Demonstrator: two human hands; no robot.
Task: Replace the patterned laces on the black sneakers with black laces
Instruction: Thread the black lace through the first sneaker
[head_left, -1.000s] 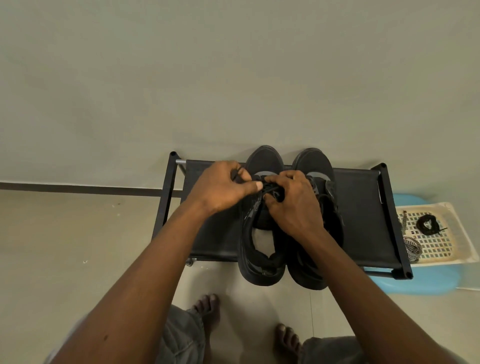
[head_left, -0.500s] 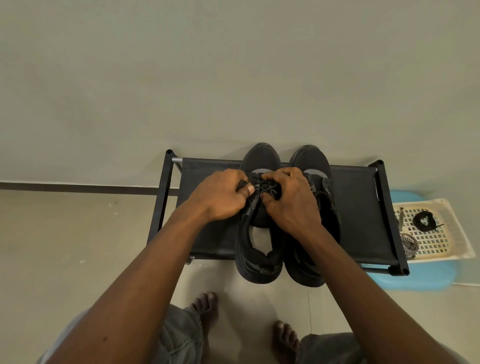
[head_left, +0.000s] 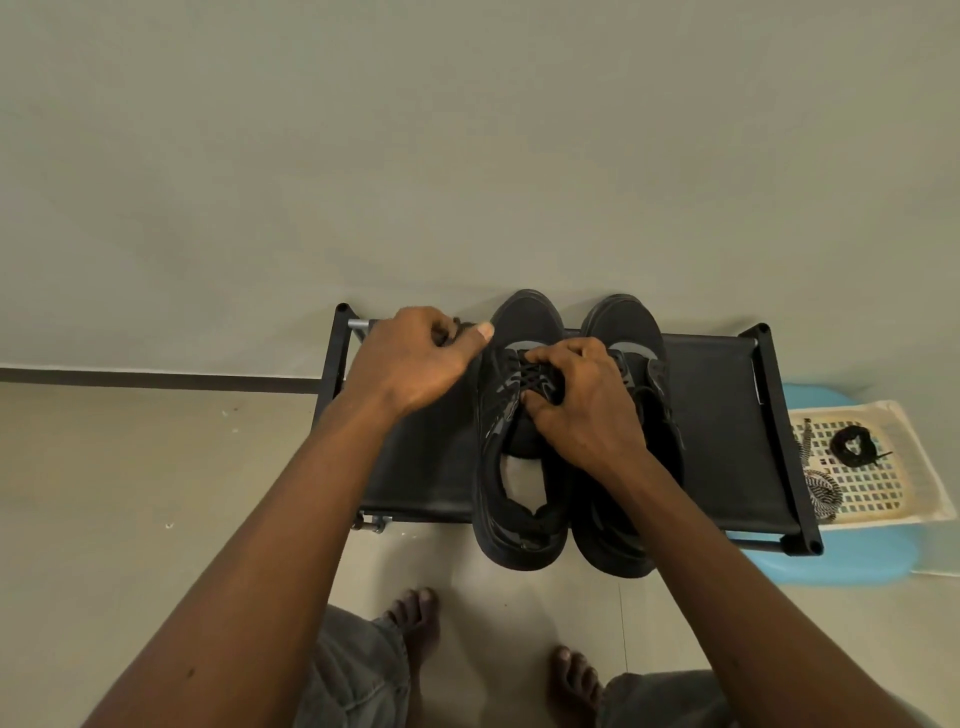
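**Inspector:** Sneakers (head_left: 524, 457), 2 in number and black, are recorded side by side on the black fabric shelf of a low rack (head_left: 426, 467). Toes are pointed at the wall and heels overhang the near edge. Is the rack's position confirmed?

**Clerk:** Confirmed. It is set against the wall on a pale tiled floor (head_left: 130, 493). A blue stool (head_left: 841, 566) is seen just beside its right end, and a cream perforated tray (head_left: 914, 467) is rested on top of the stool.

**Inspector:** The hands are to be noted.

**Clerk:** The right hand (head_left: 587, 410) is laid over the lacing area of the left-side sneaker, fingers curled down and pinched together on the black lace (head_left: 535, 376) that is crossed through the upper eyelets. The left hand (head_left: 410, 358) is held off to the left of that shoe, above the shelf, closed in a fist. Something dark is gripped in it, likely a lace end, though that cannot be told for certain.

**Inspector:** And the tray's contents?

**Clerk:** A coiled black lace (head_left: 852, 446) is lying on the grid. Patterned laces (head_left: 823, 493), striped black and white, are bunched at the tray's left edge, touching the rack's frame.

**Inspector:** Anything smaller?

**Clerk:** 2 bare feet (head_left: 415, 623) are noted on the floor, below the shoes.
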